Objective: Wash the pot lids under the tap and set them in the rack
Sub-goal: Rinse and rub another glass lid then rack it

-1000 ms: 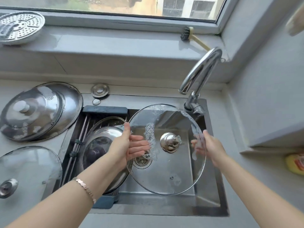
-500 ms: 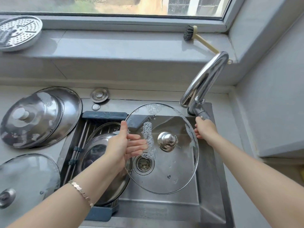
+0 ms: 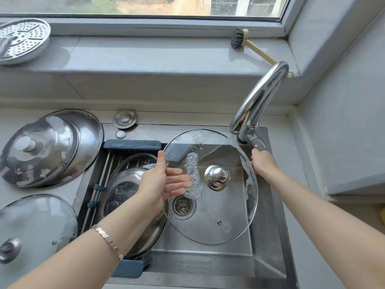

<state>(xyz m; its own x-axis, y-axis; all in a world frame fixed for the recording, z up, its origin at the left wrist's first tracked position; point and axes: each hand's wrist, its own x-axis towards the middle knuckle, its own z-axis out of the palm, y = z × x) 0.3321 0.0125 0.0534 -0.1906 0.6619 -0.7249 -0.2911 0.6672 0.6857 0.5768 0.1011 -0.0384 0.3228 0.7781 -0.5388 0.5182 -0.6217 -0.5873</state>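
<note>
At frame centre the soapy glass lid (image 3: 210,186) is gripped at its left rim by the left hand (image 3: 160,180), while the tap lever (image 3: 257,143), upper right, is clasped by the right hand (image 3: 263,162).

Window (image 3: 145,5): runs along the top, pale frame, daylight coming through; greenery, bare ground and a building outside.
Sill (image 3: 145,57): wide, grey, smooth, lit from the window.
Wall (image 3: 343,122): plain grey, on the right, meeting the sill at a corner.
Counter (image 3: 291,184): light grey, around a steel basin.
Light: soft daylight, no hard shadows.
</note>
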